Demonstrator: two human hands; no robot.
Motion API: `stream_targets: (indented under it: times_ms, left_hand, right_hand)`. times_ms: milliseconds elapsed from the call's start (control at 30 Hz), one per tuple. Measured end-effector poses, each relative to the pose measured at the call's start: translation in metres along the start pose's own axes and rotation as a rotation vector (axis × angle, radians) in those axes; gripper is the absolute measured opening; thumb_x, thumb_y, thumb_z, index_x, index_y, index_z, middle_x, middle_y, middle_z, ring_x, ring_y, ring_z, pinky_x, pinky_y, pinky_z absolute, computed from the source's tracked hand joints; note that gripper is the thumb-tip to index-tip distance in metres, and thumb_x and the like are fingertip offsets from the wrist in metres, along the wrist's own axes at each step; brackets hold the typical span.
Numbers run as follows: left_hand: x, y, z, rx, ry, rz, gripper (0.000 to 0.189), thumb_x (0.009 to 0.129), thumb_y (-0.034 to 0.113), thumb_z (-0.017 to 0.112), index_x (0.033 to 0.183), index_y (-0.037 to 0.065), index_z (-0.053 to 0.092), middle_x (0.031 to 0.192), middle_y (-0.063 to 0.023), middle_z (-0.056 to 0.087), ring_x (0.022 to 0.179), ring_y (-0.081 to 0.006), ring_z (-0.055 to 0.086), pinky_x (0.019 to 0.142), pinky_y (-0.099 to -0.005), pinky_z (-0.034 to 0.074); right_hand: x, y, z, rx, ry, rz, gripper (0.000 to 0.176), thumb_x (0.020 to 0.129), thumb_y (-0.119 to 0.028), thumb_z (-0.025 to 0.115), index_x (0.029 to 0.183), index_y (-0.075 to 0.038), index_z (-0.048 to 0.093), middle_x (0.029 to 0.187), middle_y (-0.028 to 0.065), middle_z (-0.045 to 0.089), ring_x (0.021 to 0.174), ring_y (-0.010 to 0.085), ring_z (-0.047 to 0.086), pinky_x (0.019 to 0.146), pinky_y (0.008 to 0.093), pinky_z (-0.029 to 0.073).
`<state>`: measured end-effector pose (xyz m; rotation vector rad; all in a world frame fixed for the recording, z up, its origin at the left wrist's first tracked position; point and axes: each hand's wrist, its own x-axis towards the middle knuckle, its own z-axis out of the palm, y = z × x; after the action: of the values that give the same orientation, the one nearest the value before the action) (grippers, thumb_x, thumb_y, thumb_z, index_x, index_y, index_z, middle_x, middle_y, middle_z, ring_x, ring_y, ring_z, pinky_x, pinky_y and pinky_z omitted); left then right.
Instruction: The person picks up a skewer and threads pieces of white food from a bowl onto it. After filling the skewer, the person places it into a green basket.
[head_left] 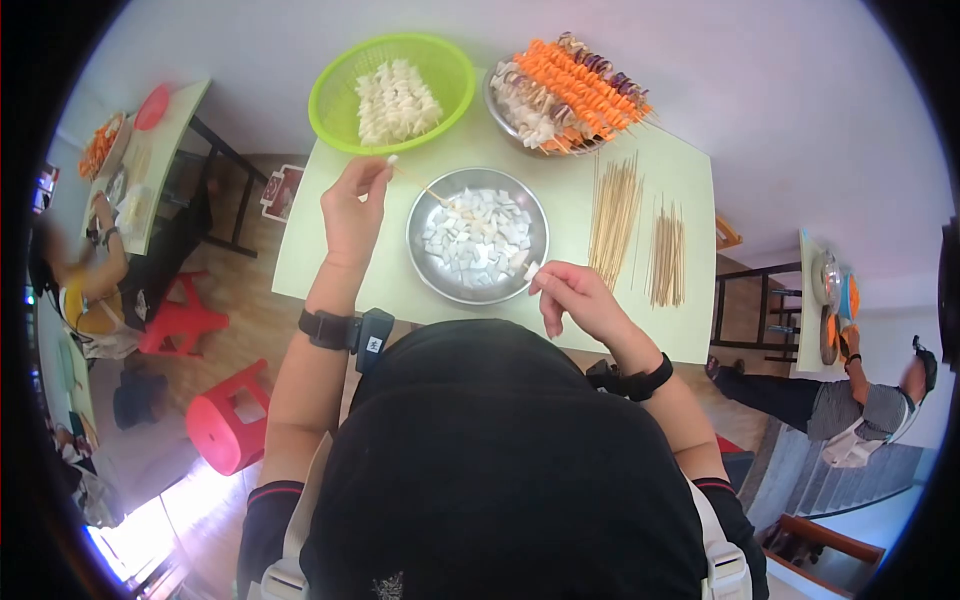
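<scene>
Skewer (425,187) end hidden inside left hand (355,205) fingers (378,172)

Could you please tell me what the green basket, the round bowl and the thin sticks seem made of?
Lime-green round basket: likely plastic, given its bright moulded mesh. Round grey bowl: metal, probably stainless steel, with a dull sheen. Pale thin loose sticks: bamboo or wood, straw-coloured and matt.
</scene>
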<state>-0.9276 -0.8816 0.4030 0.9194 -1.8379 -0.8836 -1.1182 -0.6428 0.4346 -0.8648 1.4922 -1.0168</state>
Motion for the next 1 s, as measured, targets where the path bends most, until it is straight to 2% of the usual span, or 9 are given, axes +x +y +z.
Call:
stream_targets:
  times_ms: [167, 233, 467, 533, 667, 800, 867, 933, 1000]
  left_hand:
    - [0.0, 0.0, -0.003, -0.021, -0.024, -0.013, 0.013, 0.084, 0.004, 0.064, 0.094, -0.003, 0.06, 0.084, -0.0078, 0.066, 0.077, -0.0117, 0.064, 0.072, -0.0234, 0.051]
    - [0.0, -0.001, -0.005, -0.016, -0.006, -0.024, 0.013, 0.082, 0.005, 0.063, 0.095, 0.0, 0.061, 0.084, -0.011, 0.068, 0.076, -0.018, 0.067, 0.072, -0.0284, 0.052]
    - [0.0, 0.0, -0.01, -0.032, 0.011, -0.01, 0.015, 0.082, 0.006, 0.064, 0.095, -0.001, 0.061, 0.084, -0.0107, 0.067, 0.076, -0.0176, 0.067, 0.072, -0.0281, 0.051]
    - [-0.001, 0.001, -0.012, -0.016, 0.014, -0.02, 0.014, 0.083, 0.006, 0.064, 0.095, -0.001, 0.061, 0.083, -0.0099, 0.067, 0.076, -0.0166, 0.066, 0.073, -0.0274, 0.051]
    - [-0.002, 0.006, -0.013, -0.057, -0.023, -0.065, 0.015, 0.085, 0.005, 0.063, 0.096, -0.004, 0.06, 0.086, -0.0073, 0.065, 0.079, -0.0115, 0.063, 0.074, -0.0228, 0.05]
    - [0.001, -0.002, -0.017, -0.106, -0.022, -0.083, 0.015, 0.085, 0.003, 0.063, 0.096, -0.005, 0.059, 0.088, -0.0077, 0.064, 0.08, -0.0115, 0.062, 0.074, -0.0222, 0.05]
    - [0.006, 0.0, -0.019, -0.122, -0.03, -0.084, 0.015, 0.085, 0.003, 0.063, 0.096, -0.006, 0.058, 0.088, -0.0078, 0.064, 0.08, -0.0114, 0.062, 0.074, -0.0221, 0.05]
    - [0.009, 0.004, -0.02, -0.091, -0.042, -0.107, 0.015, 0.084, 0.002, 0.063, 0.096, -0.006, 0.058, 0.088, -0.0072, 0.063, 0.08, -0.0109, 0.062, 0.074, -0.0219, 0.05]
    - [0.009, 0.002, -0.018, -0.128, -0.029, -0.095, 0.014, 0.084, 0.002, 0.063, 0.095, -0.005, 0.058, 0.088, -0.0071, 0.063, 0.079, -0.0106, 0.062, 0.074, -0.0217, 0.049]
  right_hand:
    - [0.001, -0.002, -0.008, 0.48, -0.246, 0.136, 0.026, 0.097, -0.021, 0.042, 0.09, 0.0, 0.056, 0.052, 0.0018, 0.048, 0.045, 0.0114, 0.052, 0.045, 0.0225, 0.043]
    - [0.001, -0.006, -0.004, 0.192, -0.114, 0.033, 0.026, 0.097, -0.021, 0.043, 0.091, 0.0, 0.057, 0.052, 0.0018, 0.05, 0.044, 0.0116, 0.052, 0.045, 0.023, 0.043]
    - [0.009, 0.003, 0.004, -0.656, 0.305, -0.513, 0.026, 0.097, -0.021, 0.043, 0.091, 0.0, 0.056, 0.053, 0.0019, 0.051, 0.043, 0.011, 0.052, 0.044, 0.0231, 0.042]
    - [0.006, -0.006, 0.003, 0.123, -0.073, -0.045, 0.027, 0.097, -0.022, 0.042, 0.09, 0.0, 0.056, 0.05, 0.0005, 0.047, 0.04, 0.0107, 0.047, 0.043, 0.0231, 0.041]
    - [0.008, -0.014, -0.008, 0.522, -0.294, 0.104, 0.028, 0.097, -0.023, 0.042, 0.089, 0.0, 0.055, 0.049, 0.0003, 0.047, 0.039, 0.0109, 0.047, 0.042, 0.0228, 0.04]
    - [0.012, -0.017, 0.002, 0.054, -0.121, -0.067, 0.027, 0.097, -0.023, 0.044, 0.091, -0.001, 0.057, 0.052, 0.002, 0.05, 0.043, 0.0116, 0.05, 0.044, 0.0238, 0.042]
    - [0.021, -0.007, 0.005, -0.903, 0.312, -0.763, 0.025, 0.096, -0.021, 0.044, 0.09, -0.001, 0.058, 0.055, 0.0027, 0.053, 0.045, 0.0116, 0.052, 0.046, 0.0241, 0.043]
    - [0.021, -0.014, 0.005, -0.956, 0.342, -0.787, 0.025, 0.096, -0.019, 0.043, 0.089, -0.001, 0.058, 0.054, 0.0026, 0.053, 0.044, 0.0121, 0.053, 0.046, 0.0244, 0.043]
    - [0.017, -0.028, 0.006, 0.018, -0.08, -0.065, 0.025, 0.096, -0.019, 0.043, 0.089, -0.001, 0.058, 0.052, 0.0028, 0.052, 0.042, 0.0128, 0.052, 0.044, 0.0257, 0.044]
